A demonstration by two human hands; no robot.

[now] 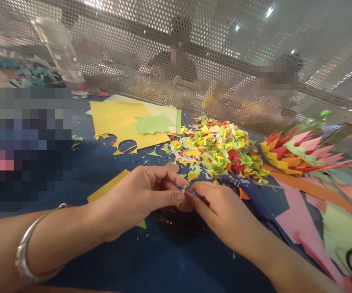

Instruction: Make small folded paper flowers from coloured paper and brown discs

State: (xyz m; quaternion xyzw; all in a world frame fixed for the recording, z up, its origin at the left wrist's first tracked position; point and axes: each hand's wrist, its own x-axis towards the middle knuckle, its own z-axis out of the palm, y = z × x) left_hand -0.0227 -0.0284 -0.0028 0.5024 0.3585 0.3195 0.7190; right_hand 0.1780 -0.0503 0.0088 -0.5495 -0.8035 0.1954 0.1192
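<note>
My left hand point(151, 188), with a silver bracelet point(26, 252) on its wrist, is pinched at the middle of the view. A small bit of yellow paper point(184, 189) shows at its fingertips, partly hidden. My right hand point(215, 199) is closed on a thin blue stick point(191, 191), whose tip reaches the left fingers and the yellow bit. Just beyond both hands lies a heap of small folded paper pieces point(221, 146) in yellow, green, red and white. A yellow paper sheet point(111, 185) lies partly under my left forearm.
Yellow sheets point(117, 118) with round cut-outs and a green piece point(156, 123) lie at the back. Pointed folded paper point(300, 152) and pink strips point(304, 219) are on the right. A clear bottle point(61, 53) stands at the back left, before a perforated metal screen point(127, 49).
</note>
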